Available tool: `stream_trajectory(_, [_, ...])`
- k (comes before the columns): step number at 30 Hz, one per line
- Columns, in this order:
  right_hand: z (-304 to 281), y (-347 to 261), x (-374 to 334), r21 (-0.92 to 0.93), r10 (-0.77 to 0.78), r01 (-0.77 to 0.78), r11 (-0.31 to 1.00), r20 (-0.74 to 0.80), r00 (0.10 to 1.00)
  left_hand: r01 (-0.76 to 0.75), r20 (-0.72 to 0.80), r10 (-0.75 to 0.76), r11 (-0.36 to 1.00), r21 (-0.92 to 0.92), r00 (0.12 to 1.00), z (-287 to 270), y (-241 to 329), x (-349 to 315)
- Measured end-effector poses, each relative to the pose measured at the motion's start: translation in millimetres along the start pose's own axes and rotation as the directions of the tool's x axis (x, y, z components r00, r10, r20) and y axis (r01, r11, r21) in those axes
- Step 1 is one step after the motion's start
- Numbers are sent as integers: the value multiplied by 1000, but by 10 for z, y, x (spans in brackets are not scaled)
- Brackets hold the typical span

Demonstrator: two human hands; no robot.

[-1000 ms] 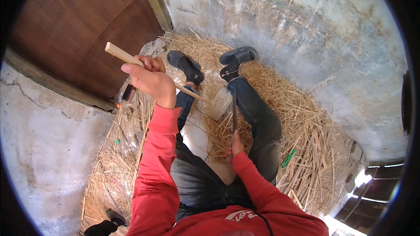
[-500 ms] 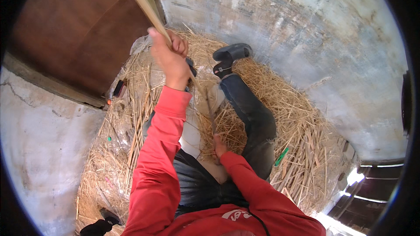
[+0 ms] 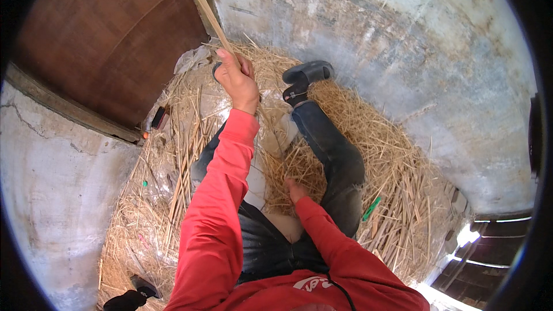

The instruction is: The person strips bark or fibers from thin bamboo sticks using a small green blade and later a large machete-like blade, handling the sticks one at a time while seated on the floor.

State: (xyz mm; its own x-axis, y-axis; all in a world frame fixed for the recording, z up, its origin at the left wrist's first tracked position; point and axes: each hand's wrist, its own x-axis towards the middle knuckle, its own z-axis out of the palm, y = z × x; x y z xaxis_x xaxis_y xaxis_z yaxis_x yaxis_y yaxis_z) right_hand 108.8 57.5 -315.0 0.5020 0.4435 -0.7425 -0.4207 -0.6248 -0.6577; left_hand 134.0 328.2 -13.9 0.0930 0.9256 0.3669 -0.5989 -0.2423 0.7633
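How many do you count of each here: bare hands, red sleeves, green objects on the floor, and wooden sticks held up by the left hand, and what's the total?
Hands: 2 (left hand, right hand)
Red sleeves: 2 (left sleeve, right sleeve)
Green objects: 2 (long green object, small green piece)
Held wooden stick: 1
Total: 7

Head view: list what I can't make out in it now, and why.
All in the head view:
- Stick: lower end apparently hidden by the left hand.
- Left shoe: mostly covered by the left hand.
- Right hand: fingers partly out of sight beneath it, so its grip is unclear.
- Black item: cut off by the lower edge.
- Green speck: too small to identify.
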Motion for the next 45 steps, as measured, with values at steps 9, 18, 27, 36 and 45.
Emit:
stream_trajectory(9, [-522, -2332, -1236, 551, -584, 403, 730, 197, 788, -85, -66, 87, 996, 32, 994, 53, -154, 9])
stream_trajectory(18, [138, 148, 84, -117, -234, 221, 968, -110, 966, -106, -53, 111, 991, 87, 992, 144, -207, -3])
stream_trajectory(27, [-295, -1729, -705, 413, -284, 209, 886, 131, 950, -111, -41, 118, 984, 136, 992, 149, -249, 5])
stream_trajectory(36, [-21, -230, -77, 319, -454, 447, 836, -57, 889, -122, -21, 124, 990, 71, 992, 38, -208, -26])
stream_trajectory(45, [-117, -616, -162, -21, -134, 133, 991, -37, 990, -109, 21, 109, 993, 39, 994, 26, -92, -223])
